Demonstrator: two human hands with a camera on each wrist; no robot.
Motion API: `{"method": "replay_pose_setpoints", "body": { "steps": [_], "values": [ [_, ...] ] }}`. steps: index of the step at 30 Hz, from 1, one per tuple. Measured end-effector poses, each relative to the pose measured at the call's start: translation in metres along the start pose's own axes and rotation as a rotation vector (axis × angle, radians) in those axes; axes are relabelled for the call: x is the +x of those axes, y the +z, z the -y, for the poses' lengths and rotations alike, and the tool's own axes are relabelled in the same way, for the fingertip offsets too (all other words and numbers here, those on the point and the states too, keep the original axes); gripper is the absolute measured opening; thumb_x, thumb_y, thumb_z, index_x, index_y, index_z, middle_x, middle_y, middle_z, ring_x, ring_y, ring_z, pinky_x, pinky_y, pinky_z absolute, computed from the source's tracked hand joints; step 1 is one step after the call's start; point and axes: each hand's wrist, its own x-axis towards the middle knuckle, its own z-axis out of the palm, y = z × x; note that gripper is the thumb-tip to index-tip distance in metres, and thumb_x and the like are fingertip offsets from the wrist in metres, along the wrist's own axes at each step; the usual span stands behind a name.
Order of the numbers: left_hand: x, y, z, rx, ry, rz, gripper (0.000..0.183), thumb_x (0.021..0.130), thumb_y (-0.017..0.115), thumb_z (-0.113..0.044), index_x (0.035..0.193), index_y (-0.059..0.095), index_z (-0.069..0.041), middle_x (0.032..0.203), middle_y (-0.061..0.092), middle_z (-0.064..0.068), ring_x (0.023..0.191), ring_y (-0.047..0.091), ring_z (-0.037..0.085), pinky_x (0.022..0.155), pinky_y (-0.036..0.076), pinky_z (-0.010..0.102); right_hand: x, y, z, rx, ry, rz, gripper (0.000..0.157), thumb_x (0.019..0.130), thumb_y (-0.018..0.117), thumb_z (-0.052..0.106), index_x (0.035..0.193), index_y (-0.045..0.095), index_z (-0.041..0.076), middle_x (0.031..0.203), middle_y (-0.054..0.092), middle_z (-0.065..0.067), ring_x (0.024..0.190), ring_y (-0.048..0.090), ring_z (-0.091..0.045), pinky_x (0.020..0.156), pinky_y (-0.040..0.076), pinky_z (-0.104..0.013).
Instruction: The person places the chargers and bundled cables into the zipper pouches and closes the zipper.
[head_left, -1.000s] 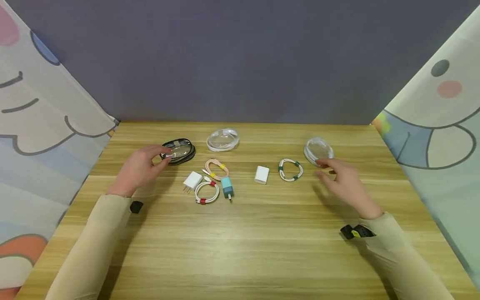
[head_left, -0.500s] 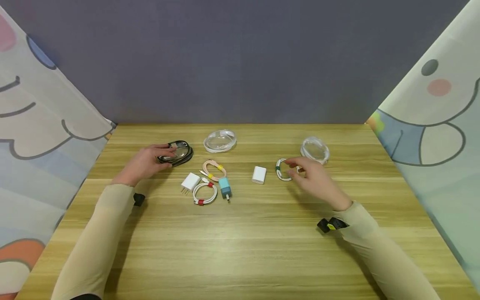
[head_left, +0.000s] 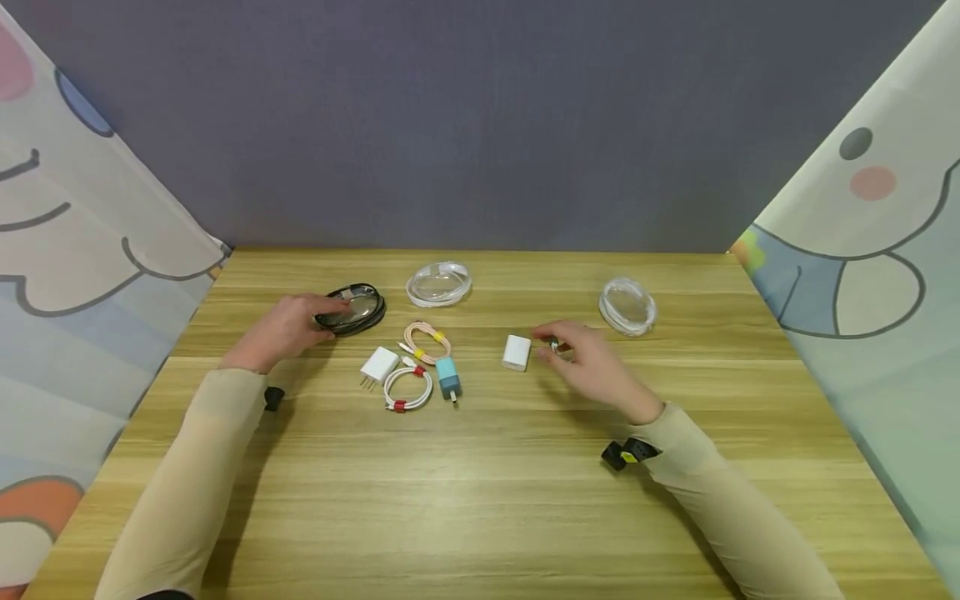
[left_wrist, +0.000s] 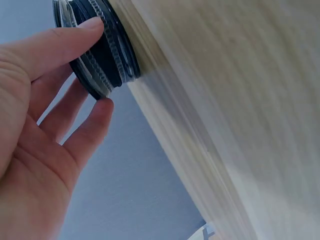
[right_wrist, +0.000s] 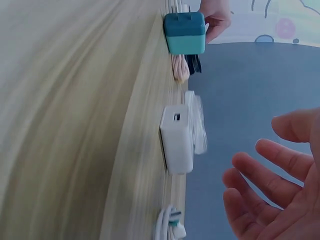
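Note:
My left hand [head_left: 283, 331] grips the near left side of a coiled black cable [head_left: 369, 323] lying at the back left of the table. The left wrist view shows the thumb over the black cable [left_wrist: 120, 55] and fingers along its other side. My right hand [head_left: 596, 367] hovers with loosely spread fingers over a small white cable [head_left: 555, 343] with green ties, mostly hidden by it in the head view. Just left of those fingertips lies a white charger [head_left: 516, 352]. In the right wrist view that hand [right_wrist: 275, 185] holds nothing, apart from the white charger [right_wrist: 177, 140].
Left of centre lie a white plug [head_left: 379, 364], a red-tied white cable [head_left: 408, 390], a pink cable [head_left: 427, 340] and a teal plug [head_left: 447, 377]. Coiled white cables [head_left: 438, 285] [head_left: 627, 307] lie farther back. A grey partition [head_left: 480, 125] borders the table's back edge.
My right hand has moved left from beside the back-right white coil, over the green-tied cable, towards the white charger. The left hand has settled onto the black cable.

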Motion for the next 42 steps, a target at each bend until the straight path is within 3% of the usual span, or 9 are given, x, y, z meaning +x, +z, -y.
{"method": "replay_pose_setpoints", "body": {
  "steps": [12, 19, 22, 29, 42],
  "values": [
    [-0.007, -0.002, -0.007, 0.016, 0.071, -0.008, 0.041, 0.086, 0.077, -0.004, 0.126, 0.069, -0.004, 0.13, 0.063, 0.018, 0.12, 0.057, 0.042, 0.098, 0.044, 0.057, 0.012, 0.007, 0.011, 0.102, 0.009, 0.054, 0.032, 0.1, 0.063, 0.021, 0.127, 0.065, 0.005, 0.124, 0.067, -0.007, 0.103, 0.065, -0.024, 0.086, 0.054, -0.038],
    [-0.012, 0.002, -0.006, 0.061, 0.053, -0.028, 0.037, 0.09, 0.075, -0.016, 0.126, 0.07, -0.008, 0.13, 0.064, 0.013, 0.122, 0.057, 0.039, 0.1, 0.043, 0.058, 0.021, 0.012, 0.016, 0.131, 0.002, 0.048, 0.03, 0.1, 0.062, 0.02, 0.128, 0.065, 0.008, 0.126, 0.066, -0.005, 0.11, 0.063, -0.022, 0.091, 0.052, -0.04],
    [-0.014, 0.003, -0.006, 0.082, 0.052, -0.049, 0.036, 0.09, 0.075, -0.019, 0.125, 0.071, -0.01, 0.128, 0.066, 0.012, 0.119, 0.059, 0.039, 0.097, 0.044, 0.058, 0.026, 0.016, 0.02, 0.153, -0.01, 0.052, 0.03, 0.1, 0.062, 0.018, 0.128, 0.065, 0.007, 0.127, 0.066, -0.005, 0.113, 0.063, -0.025, 0.092, 0.052, -0.039],
    [-0.019, 0.005, -0.009, 0.104, 0.122, -0.12, 0.032, 0.087, 0.078, -0.018, 0.118, 0.075, -0.008, 0.119, 0.07, 0.013, 0.108, 0.065, 0.037, 0.09, 0.049, 0.056, 0.039, 0.027, 0.028, 0.178, -0.025, 0.069, 0.031, 0.101, 0.062, 0.019, 0.129, 0.064, 0.007, 0.127, 0.065, -0.006, 0.112, 0.063, -0.026, 0.092, 0.051, -0.04],
    [-0.026, 0.004, -0.01, 0.08, 0.088, -0.13, 0.03, 0.087, 0.078, -0.019, 0.115, 0.076, -0.009, 0.116, 0.071, 0.013, 0.105, 0.067, 0.037, 0.086, 0.051, 0.056, 0.066, 0.054, 0.056, 0.237, -0.08, 0.115, 0.033, 0.097, 0.065, 0.013, 0.129, 0.063, 0.003, 0.127, 0.065, -0.007, 0.114, 0.061, -0.024, 0.092, 0.052, -0.039]
  ]
}}
